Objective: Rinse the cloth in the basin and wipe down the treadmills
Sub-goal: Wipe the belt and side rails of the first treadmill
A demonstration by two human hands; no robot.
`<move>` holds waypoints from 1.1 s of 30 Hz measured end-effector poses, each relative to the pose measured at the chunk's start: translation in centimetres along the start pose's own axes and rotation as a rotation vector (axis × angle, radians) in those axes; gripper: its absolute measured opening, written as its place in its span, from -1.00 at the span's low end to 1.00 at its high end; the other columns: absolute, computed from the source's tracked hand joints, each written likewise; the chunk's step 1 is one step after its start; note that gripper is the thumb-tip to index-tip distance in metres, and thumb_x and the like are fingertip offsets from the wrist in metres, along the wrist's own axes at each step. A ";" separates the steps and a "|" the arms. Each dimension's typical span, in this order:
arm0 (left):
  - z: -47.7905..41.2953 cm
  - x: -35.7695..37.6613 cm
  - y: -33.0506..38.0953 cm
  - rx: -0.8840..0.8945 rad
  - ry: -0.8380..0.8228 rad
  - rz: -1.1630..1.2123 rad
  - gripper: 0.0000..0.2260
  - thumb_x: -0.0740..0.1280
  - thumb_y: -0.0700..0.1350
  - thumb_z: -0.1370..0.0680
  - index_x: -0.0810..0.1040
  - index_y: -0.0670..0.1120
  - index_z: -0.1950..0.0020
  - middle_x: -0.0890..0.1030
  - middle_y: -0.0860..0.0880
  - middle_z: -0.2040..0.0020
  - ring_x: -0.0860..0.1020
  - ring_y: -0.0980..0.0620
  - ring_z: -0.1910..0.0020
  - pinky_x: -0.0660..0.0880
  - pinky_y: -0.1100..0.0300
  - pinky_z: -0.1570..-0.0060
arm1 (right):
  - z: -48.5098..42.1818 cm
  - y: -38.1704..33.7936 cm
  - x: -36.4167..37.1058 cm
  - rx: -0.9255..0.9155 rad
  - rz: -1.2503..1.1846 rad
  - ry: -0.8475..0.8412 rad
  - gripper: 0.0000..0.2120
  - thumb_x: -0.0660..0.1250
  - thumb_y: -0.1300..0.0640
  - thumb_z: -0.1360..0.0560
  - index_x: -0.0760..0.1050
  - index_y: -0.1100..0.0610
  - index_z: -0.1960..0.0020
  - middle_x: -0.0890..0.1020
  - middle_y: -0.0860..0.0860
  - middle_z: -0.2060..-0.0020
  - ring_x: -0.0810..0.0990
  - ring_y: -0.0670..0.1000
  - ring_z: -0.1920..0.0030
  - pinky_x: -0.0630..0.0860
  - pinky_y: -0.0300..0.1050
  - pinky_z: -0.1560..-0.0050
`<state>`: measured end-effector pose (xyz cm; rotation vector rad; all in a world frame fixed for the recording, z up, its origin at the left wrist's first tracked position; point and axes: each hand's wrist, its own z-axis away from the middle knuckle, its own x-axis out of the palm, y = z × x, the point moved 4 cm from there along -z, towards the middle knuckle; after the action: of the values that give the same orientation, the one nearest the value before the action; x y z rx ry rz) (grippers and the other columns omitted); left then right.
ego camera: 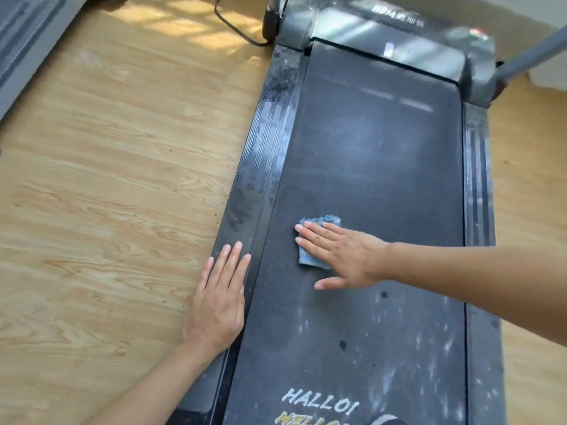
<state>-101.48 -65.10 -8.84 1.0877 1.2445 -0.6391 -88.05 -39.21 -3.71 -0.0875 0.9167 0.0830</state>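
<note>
Near end of belt [368,154]: white dusty streaks [429,348] beside the lettering [319,403]; by the look of it, not yet wiped.
Left hand [219,299]: flat on the side rail [260,154] just left of the belt, fingers straight and close together, holding nothing. It looks like a prop.
Right hand [343,256]: palm down on the cloth, fingers straight and slightly spread, thumb out on the belt. It is pressing, with no grip taken.
Cloth [329,219]: small, blue and crumpled, about midway along the belt towards its left edge. It is mostly under the palm, with edges poking out.
Handling: probably light, soft and limp, and apt to bunch on the rough belt. A flat palm suits wiping. To lift it, pinch the rumpled edge past the fingertips.
Far end of belt: grey haze, then the blurred motor cover [383,29].
Beyond, left of the belt: a cable [233,26] on the wooden floor [107,179].
</note>
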 end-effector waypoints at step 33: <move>-0.5 0.4 0.5 0.009 0.031 -0.049 -0.43 0.14 -0.14 -0.66 0.23 -0.15 -0.70 0.12 -0.09 -0.75 0.09 -0.11 -0.73 0.14 -0.19 -0.65 | 1.8 -16.6 5.9 0.119 -0.264 0.284 0.00 -0.05 -0.52 -0.59 -0.14 0.23 -0.68 -0.17 0.19 -0.67 -0.28 0.18 -0.66 -0.12 0.18 -0.61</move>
<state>-101.14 -64.42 -9.03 1.0812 1.2993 -0.6682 -81.26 -55.34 -6.69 -0.1103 1.1832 -0.2346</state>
